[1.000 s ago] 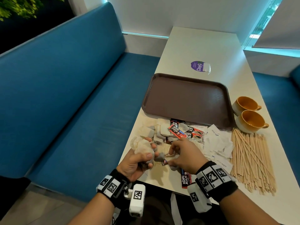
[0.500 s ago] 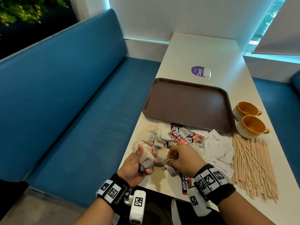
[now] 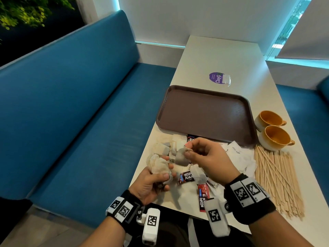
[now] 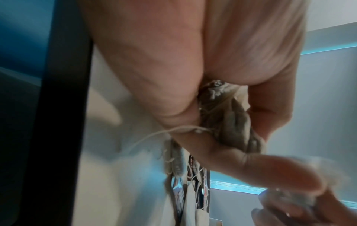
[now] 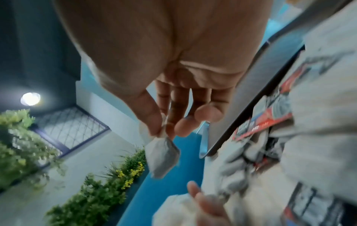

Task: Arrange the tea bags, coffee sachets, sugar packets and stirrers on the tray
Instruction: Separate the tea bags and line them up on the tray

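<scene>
Your right hand [image 3: 208,160] pinched one tea bag [image 3: 181,156] by its top corner between thumb and fingertips [image 5: 156,126], so the bag hung free above the table edge. Your left hand [image 3: 151,180] was curled round a bunch of bags [image 3: 159,165] already collected, with loose strings [image 4: 154,134] trailing from the fist. You held both hands over the pile [image 3: 173,145], just short of the tray [image 3: 206,113], which had nothing on it. More bags, coffee sachets [image 3: 186,177], sugar packets [image 3: 240,155] and stirrers [image 3: 277,179] lay on the table [image 3: 213,56] along the tray's near side. I judged you were at the gathering step for tea bags. Your next move called for adding the pinched bag to the bunch without snagging strings, then carrying the lot to the tray.
</scene>
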Demonstrator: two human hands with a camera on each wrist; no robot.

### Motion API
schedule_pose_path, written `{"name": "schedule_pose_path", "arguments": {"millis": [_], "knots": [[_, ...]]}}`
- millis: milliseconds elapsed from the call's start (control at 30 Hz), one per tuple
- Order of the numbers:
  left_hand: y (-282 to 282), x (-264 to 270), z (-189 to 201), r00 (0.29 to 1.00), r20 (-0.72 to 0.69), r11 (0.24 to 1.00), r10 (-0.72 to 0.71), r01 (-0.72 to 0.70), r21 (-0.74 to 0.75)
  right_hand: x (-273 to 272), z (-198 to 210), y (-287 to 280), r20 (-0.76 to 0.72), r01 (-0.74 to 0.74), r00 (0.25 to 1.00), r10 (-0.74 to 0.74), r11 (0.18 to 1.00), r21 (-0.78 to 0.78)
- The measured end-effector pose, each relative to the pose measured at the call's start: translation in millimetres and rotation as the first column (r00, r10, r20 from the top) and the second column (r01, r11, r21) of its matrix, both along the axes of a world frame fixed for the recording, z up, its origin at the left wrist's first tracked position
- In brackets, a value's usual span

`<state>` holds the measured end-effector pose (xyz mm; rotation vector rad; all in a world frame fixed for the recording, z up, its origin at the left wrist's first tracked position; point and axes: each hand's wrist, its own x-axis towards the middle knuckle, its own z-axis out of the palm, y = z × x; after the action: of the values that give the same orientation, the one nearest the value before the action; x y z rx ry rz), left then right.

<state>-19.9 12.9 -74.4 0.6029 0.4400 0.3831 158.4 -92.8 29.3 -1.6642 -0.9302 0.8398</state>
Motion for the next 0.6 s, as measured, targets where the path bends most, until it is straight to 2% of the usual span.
{"name": "schedule_pose_path", "arguments": {"millis": [100,167,267,333,433,533,600], "knots": [[-3.4,3.2,0.4,0.995,-0.099,0.998,0.027,-0.021,0.056,-13.2,-4.2,4.5,-0.199,-0.156,0.968,0.15,0.988,-0.017],[-2.6,4.6,0.6,0.988,-0.154,0.998,0.019,-0.009,0.065,-24.2,-14.3,9.5,-0.23,-0.205,0.955,0.188,0.977,-0.054],[-1.2,2.9,3.4,0.988,-0.138,0.998,-0.063,0.067,0.021,-34.4,-35.0,17.7,-0.084,-0.117,0.991,0.108,0.986,-0.121],[-2.8,2.5,5.7,0.989,-0.093,0.991,-0.114,0.121,0.065,-35.8,-44.7,20.9,0.023,-0.024,0.999,0.028,0.986,-0.164],[-4.6,1.5,6.6,0.991,-0.057,0.986,-0.122,0.127,0.112,-37.3,-48.1,20.7,0.019,0.008,1.0,-0.005,0.988,-0.157],[-3.8,1.4,3.1,0.995,-0.061,0.992,-0.084,0.089,0.094,-37.0,-43.8,17.1,-0.02,-0.031,0.999,0.029,0.991,-0.133],[-2.9,1.6,0.9,0.996,-0.048,0.994,-0.071,0.075,0.083,-29.1,-41.2,14.2,0.01,0.017,1.0,-0.016,0.993,-0.116]]}}
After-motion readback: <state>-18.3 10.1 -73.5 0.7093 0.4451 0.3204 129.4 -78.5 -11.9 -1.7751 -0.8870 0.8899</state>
